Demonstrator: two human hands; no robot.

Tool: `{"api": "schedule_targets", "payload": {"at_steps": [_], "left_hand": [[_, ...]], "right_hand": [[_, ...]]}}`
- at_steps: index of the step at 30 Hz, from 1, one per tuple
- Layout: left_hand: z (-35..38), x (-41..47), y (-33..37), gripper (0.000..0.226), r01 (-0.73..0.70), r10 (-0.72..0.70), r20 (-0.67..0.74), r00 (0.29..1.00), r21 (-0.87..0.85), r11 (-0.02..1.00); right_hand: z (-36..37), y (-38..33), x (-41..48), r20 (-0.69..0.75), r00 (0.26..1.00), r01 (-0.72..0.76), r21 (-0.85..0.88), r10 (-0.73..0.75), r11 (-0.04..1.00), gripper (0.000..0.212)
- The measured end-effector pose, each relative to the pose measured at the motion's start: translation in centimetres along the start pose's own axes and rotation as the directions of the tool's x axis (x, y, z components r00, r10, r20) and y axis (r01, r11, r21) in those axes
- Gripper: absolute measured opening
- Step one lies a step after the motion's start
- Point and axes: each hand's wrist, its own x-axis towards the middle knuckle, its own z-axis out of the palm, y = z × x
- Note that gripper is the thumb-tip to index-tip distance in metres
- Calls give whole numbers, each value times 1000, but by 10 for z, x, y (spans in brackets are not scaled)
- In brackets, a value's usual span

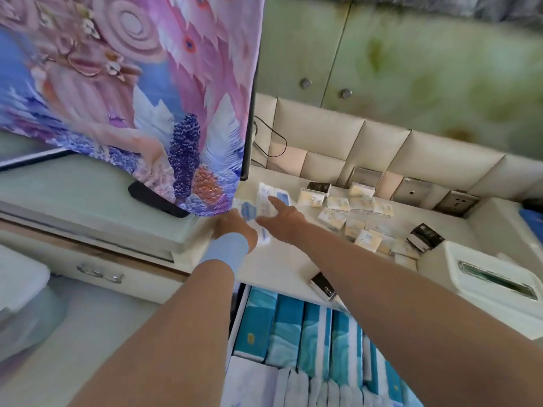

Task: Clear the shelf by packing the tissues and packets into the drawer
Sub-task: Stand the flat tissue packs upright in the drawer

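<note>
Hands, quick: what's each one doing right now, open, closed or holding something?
Left hand: at the edge of the tissue pack, fingers hidden, grip cannot be told.
Right hand: open, fingers straight, stretched over the tissue pack.

Illumination is bright, diffuse and even; shadows are faint. Motion blur softens the frame, worst on the green cabinet doors [411,69] (upper right). Wide-angle distortion bows straight edges near the borders. The tissue packs [289,327] at the bottom edge read soft.

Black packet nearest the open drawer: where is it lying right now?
The black packet lies at the front edge of the shelf, centre-right in the head view, just above the open drawer and beside the right forearm.
</note>
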Motion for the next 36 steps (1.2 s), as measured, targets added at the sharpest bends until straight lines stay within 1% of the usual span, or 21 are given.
{"api": "schedule_targets", "payload": {"at_steps": [2, 4, 6, 7, 9, 10, 11, 12, 13, 15, 17, 19, 21, 24, 27, 28, 29, 31, 32, 34, 36], "left_hand": [[6, 4, -4, 57, 27, -32, -21, 999, -213, 977], [8, 5, -5, 61, 96, -108, -7, 994, -392, 915], [6, 2, -4, 62, 163, -153, 58, 987, -438, 884], [3, -2, -2, 50, 171, -141, 103, 985, -394, 903], [0, -15, 6, 3, 108, -64, 173, 983, -253, 961], [3, -20, 6, 9, 89, -48, 193, 980, -213, 973], [6, -22, 6, 8, 95, -45, 214, 976, -230, 969], [7, -22, 4, 3, 116, -51, 211, 976, -308, 944], [10, -21, 1, 8, 157, -84, 208, 974, -362, 919], [20, -8, -10, 26, 204, -98, 247, 964, -454, 867], [23, -6, -15, 42, 244, -96, 297, 950, -513, 823], [16, -22, -13, 43, 247, -87, 298, 951, -558, 792], [13, -32, -13, 44, 235, -82, 285, 955, -558, 796], [11, -36, -12, 42, 191, -65, 268, 961, -478, 857], [13, -35, -7, 33, 198, -60, 294, 954, -465, 863], [13, -34, -7, 29, 206, -61, 301, 952, -477, 855], [11, -33, -7, 27, 214, -66, 304, 950, -483, 849], [10, -27, -10, 28, 214, -83, 289, 954, -459, 862], [10, -25, -11, 32, 207, -93, 267, 959, -438, 875], [9, -24, -10, 36, 179, -89, 220, 971, -431, 884], [6, -33, -5, 39, 138, -74, 159, 984, -438, 889]], "right_hand": [[8, -3, 8, -22, 1000, -9, -10, 9, 1000, 69], [12, -2, 7, -74, 997, -28, -9, 27, 1000, 57], [11, 1, 3, -129, 992, -17, -74, 7, 997, 44], [9, 4, 1, -160, 987, 3, -126, -23, 992, 36], [6, 10, -7, -196, 974, 65, -252, -117, 965, 28], [5, 14, -11, -192, 967, 100, -330, -170, 939, 30], [5, 18, -15, -188, 957, 131, -399, -220, 908, 30], [5, 23, -18, -190, 944, 159, -454, -269, 877, 28], [5, 28, -21, -204, 932, 169, -487, -299, 857, 23], [0, 36, -27, -229, 934, 143, -461, -274, 876, 12], [-5, 42, -32, -232, 949, 125, -350, -215, 929, 8], [-6, 45, -34, -235, 946, 151, -299, -226, 942, 16], [-4, 43, -35, -234, 931, 183, -360, -278, 915, 22], [1, 36, -33, -225, 920, 153, -548, -322, 822, 23], [2, 31, -30, -235, 922, 119, -581, -306, 805, 19], [0, 30, -30, -238, 926, 127, -536, -293, 835, 16], [-3, 30, -32, -250, 931, 141, -424, -265, 895, 13], [-15, 32, -38, -249, 951, 164, -89, -182, 982, 9], [-23, 34, -43, -255, 955, 167, 53, -149, 984, 10], [-43, 40, -55, -286, 954, 161, 235, -90, 959, 13], [-62, 51, -72, -295, 955, 151, 426, -21, 892, 16]]}}
